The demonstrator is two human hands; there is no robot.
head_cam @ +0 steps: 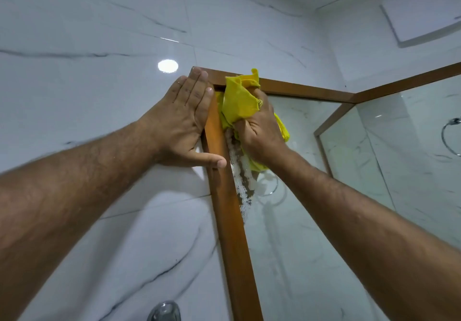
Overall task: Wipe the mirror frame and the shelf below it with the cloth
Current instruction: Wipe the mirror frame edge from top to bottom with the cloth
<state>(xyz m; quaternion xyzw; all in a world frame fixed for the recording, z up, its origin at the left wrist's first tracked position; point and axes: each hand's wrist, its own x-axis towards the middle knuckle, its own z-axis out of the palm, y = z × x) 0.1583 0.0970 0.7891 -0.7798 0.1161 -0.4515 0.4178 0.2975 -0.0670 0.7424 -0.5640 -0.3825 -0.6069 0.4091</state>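
Note:
A brown wooden mirror frame (pixel 230 220) runs up the wall and turns right at its top left corner. My right hand (pixel 259 133) is shut on a bunched yellow cloth (pixel 238 101) and presses it against the glass and the frame just inside that corner. My left hand (pixel 184 123) lies flat and open on the wall tile at the frame's outer edge, fingertips on the corner and thumb across the wood. White foam (pixel 239 178) streaks the mirror glass (pixel 294 233) below the cloth. The shelf is out of view.
White marble-look tiles (pixel 87 96) cover the wall left of the frame, with a bright light reflection (pixel 168 66). A chrome fitting (pixel 164 311) shows at the bottom edge. A second framed glass panel (pixel 409 151) meets the mirror on the right, with a chrome towel ring (pixel 451 136).

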